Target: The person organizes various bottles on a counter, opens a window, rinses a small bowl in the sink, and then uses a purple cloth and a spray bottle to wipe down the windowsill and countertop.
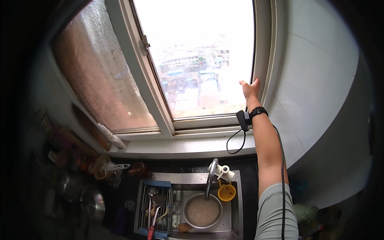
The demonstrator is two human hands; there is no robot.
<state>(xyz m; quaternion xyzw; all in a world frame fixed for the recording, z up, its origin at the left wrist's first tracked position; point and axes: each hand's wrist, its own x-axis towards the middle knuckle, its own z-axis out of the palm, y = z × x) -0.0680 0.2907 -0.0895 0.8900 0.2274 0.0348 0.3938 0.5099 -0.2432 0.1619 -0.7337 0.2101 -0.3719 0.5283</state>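
Observation:
My right hand (251,88) is raised at the right side of a sliding window, against the white window frame (264,60). Its thumb and a finger are spread apart; the other fingers are hidden, and I see nothing held. A black strap (259,111) with a small device and a looped cable circles the wrist. My left hand is out of view. Below the window, a stainless steel sink (237,210) holds a metal pot (221,213) of cloudy liquid under a curved chrome faucet (212,177). Beside the faucet hangs a yellow strainer (226,193).
A dish rack (156,183) with ladles and a red-handled utensil spans the sink's left side. A white bottle-like object (111,136) leans on the window ledge (195,147). Metal cookware (93,204) stands at left. Tiled wall (312,75) bounds the right. Bright buildings show outside.

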